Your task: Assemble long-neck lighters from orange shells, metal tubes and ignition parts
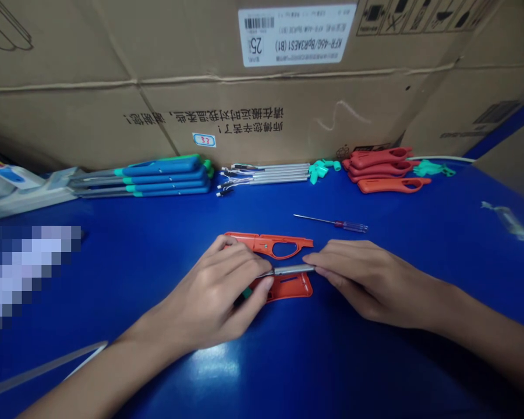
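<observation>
My left hand is curled over an orange plastic shell half lying on the blue table, pinching one end of a thin metal tube. My right hand pinches the tube's other end with its fingertips. The tube lies across the top of that shell. A second orange shell half with a trigger hole lies just behind my left fingers. A bit of green shows under my left thumb.
A small screwdriver lies behind the hands. Along the cardboard boxes sit stacked blue-and-green pieces, metal tubes, green caps and orange shells. A blurred patch is at left.
</observation>
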Available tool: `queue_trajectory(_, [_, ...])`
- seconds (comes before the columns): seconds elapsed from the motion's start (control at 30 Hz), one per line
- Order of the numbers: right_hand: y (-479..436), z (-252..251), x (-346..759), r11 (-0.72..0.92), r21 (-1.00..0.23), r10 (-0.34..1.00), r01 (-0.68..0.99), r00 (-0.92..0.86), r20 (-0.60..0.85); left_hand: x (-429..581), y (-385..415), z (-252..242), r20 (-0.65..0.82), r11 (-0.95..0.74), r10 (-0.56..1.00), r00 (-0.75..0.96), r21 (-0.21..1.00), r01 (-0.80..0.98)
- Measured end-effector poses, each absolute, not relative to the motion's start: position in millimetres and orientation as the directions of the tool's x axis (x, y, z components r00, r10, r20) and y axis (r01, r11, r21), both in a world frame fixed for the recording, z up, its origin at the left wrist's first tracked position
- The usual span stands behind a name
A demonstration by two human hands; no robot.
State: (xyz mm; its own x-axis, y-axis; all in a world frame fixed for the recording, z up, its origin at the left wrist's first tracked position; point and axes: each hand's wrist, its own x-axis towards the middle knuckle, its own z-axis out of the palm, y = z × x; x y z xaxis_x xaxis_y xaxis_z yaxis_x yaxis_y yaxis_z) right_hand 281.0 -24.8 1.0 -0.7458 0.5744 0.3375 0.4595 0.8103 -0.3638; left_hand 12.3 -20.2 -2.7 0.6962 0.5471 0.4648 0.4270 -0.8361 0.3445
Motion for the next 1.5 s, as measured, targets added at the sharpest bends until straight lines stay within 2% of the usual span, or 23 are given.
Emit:
queue_trajectory(0.47, [-25.4,3.2,279.3,0.797,-0.382,0.584,0.467,-0.758,0.292,11.5,-18.2,-1.6,0.427,-0.841,0.534,0.73,0.356,0.407])
queue_trajectory(0.8, [-25.5,2.6,278.8,0.806,-0.384,0.573,0.451,-0.758,0.312,11.0,-18.2,-0.9,0.406,-0.851,0.512,0.757,0.363,0.38])
queue_trajectory(1.23, [-25.8,2.7,277.6,0.784,-0.421,0.59,0.455,-0.756,0.282,10.7,-17.2,0.9,0.428,-0.886,0.449,0.785,0.324,0.331])
queue_trajectory(1.5, [-26.5,6.1,276.1,0.778,-0.435,0.592,0.454,-0.762,0.262,10.8,-17.6,2.8,0.425,-0.918,0.394,0.815,0.234,0.321])
